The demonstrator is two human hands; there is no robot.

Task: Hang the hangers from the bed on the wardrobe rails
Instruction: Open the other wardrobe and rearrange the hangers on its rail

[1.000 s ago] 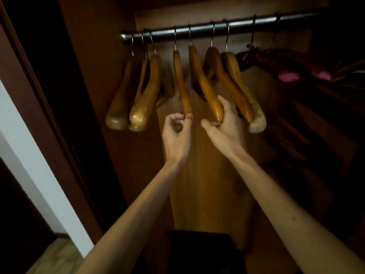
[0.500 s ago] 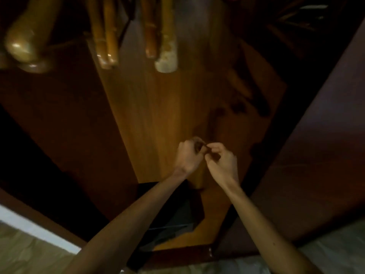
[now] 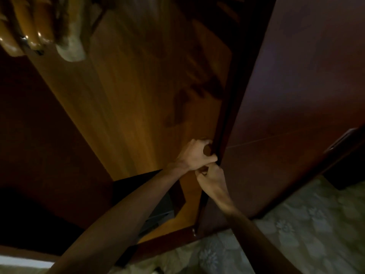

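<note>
Head view: wooden hangers (image 3: 37, 34) hang top left inside the wardrobe, long axes pointing down, blurred. My left hand (image 3: 194, 155) curls around the dark door edge (image 3: 219, 139); my right hand (image 3: 212, 179) touches it just below, grip unclear. Open back panel (image 3: 138, 95) lies between hangers and hands.

Wardrobe (image 3: 138, 107) w/ hangers (image 3: 39, 26) up top, patterned floor (image 3: 296, 224)

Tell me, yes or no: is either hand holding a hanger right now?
No. The left hand and right hand are closed on the wardrobe door's edge; the hangers hang above, untouched.
</note>
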